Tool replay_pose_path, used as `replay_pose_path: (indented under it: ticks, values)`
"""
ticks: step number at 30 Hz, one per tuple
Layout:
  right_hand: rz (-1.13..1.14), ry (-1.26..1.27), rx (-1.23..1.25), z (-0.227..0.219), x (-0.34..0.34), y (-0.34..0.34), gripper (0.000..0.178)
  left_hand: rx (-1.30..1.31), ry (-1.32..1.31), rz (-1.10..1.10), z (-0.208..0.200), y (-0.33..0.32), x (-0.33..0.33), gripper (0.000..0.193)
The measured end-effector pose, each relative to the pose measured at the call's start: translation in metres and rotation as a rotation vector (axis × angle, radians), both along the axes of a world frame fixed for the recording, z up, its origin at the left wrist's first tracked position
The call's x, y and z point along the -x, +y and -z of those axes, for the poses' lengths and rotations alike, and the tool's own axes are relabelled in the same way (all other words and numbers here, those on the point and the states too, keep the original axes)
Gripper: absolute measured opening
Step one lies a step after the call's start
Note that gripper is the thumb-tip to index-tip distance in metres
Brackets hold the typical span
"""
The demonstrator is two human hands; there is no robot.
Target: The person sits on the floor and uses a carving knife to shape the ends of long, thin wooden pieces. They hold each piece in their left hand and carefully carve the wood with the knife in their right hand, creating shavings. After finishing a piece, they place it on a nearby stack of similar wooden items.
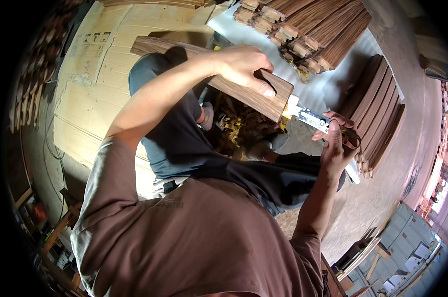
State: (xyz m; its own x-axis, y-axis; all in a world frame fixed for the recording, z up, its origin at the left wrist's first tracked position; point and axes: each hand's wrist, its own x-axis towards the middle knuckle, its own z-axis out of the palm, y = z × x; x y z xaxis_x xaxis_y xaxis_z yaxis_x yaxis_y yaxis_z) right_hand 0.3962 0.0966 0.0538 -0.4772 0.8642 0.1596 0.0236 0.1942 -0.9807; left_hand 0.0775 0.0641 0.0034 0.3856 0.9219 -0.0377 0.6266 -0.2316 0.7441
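Note:
My left hand (246, 67) grips a long dark wooden plank (253, 99) that lies across my knees, fingers wrapped over its near end. My right hand (338, 143) holds a utility knife (310, 118) with a metal body, its blade end touching the plank's end edge. Wood shavings (239, 123) lie piled on the floor between my legs, below the plank.
A bundle of wooden strips (308, 29) lies at the top on a white sheet (328, 86). A stack of dark curved planks (377, 109) lies to the right. Flattened cardboard (95, 84) covers the floor at left. Shelves and clutter stand at lower left.

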Motion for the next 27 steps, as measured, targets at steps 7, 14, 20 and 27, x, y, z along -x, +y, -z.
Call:
replay_pose_path:
  ticks: [7, 14, 20, 27]
  values:
    - [0.016, 0.003, -0.022, 0.006, 0.010, -0.018, 0.017, 0.063, 0.022, 0.008, -0.009, 0.001, 0.000, 0.073]
    - [-0.187, 0.421, 0.517, 0.049, -0.009, 0.012, 0.026, 0.104, -0.029, 0.050, 0.002, 0.001, 0.001, 0.072]
    - [-0.477, 0.369, 0.554, 0.065, -0.007, 0.022, 0.017, 0.099, 0.006, 0.036, -0.002, 0.003, 0.002, 0.073]
    - [-0.048, -0.396, -0.148, -0.016, 0.023, -0.020, 0.024, -0.008, -0.013, -0.003, 0.003, 0.006, 0.003, 0.077]
